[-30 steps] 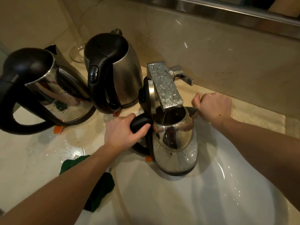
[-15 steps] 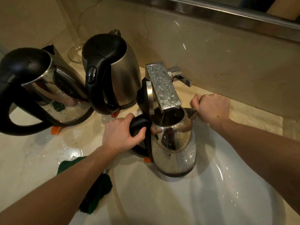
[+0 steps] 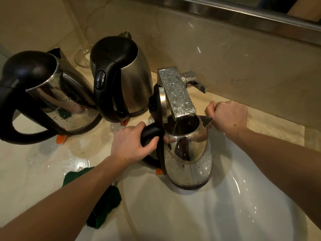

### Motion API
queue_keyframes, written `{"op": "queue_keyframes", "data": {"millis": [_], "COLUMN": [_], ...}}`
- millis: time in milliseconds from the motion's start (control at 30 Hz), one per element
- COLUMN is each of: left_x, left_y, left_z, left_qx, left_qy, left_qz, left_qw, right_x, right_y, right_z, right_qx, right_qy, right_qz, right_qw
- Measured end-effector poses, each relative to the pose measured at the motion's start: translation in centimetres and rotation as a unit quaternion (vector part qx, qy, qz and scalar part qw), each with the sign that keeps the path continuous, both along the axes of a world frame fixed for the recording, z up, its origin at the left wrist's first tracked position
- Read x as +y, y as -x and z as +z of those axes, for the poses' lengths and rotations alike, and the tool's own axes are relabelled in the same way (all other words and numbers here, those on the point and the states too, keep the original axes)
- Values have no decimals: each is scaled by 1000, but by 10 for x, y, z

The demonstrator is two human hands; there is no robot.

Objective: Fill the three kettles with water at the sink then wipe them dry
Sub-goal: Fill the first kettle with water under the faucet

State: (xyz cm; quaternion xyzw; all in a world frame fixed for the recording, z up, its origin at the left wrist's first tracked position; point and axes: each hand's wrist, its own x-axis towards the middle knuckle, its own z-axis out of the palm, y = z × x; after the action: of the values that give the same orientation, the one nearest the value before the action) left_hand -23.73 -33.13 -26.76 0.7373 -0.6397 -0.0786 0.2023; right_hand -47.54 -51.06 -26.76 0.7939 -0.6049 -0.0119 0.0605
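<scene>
While the left hand (image 3: 132,145) wrapped its fingers round the black handle (image 3: 151,133) of the open kettle (image 3: 189,159), that kettle sat in the sink (image 3: 225,214) under the faucet (image 3: 178,94). The right hand (image 3: 229,117) lay fisted beside its spout, holding nothing visible. A second kettle (image 3: 128,77) and a third kettle (image 3: 52,98) stood on the counter (image 3: 34,171).

Beige marble counter (image 3: 26,180): wet, with scattered droplets and a sheen. Clear glass dish (image 3: 83,57) stands at its back, near the marble wall (image 3: 243,63). Metal ledge (image 3: 225,12) runs along the wall's top.
</scene>
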Motion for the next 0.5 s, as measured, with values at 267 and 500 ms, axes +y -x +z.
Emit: {"op": "queue_keyframes", "data": {"millis": [267, 500], "left_x": [0, 0], "left_y": [0, 1], "left_z": [0, 1], "left_qx": [-1, 21], "left_qy": [-7, -4], "left_qz": [1, 12], "left_qw": [1000, 1000], "right_x": [0, 0], "right_y": [-1, 0], "right_z": [1, 1], "right_qx": [1, 5], "right_qy": [-1, -2], "right_qz": [-2, 2], "right_qw": [1000, 1000]}}
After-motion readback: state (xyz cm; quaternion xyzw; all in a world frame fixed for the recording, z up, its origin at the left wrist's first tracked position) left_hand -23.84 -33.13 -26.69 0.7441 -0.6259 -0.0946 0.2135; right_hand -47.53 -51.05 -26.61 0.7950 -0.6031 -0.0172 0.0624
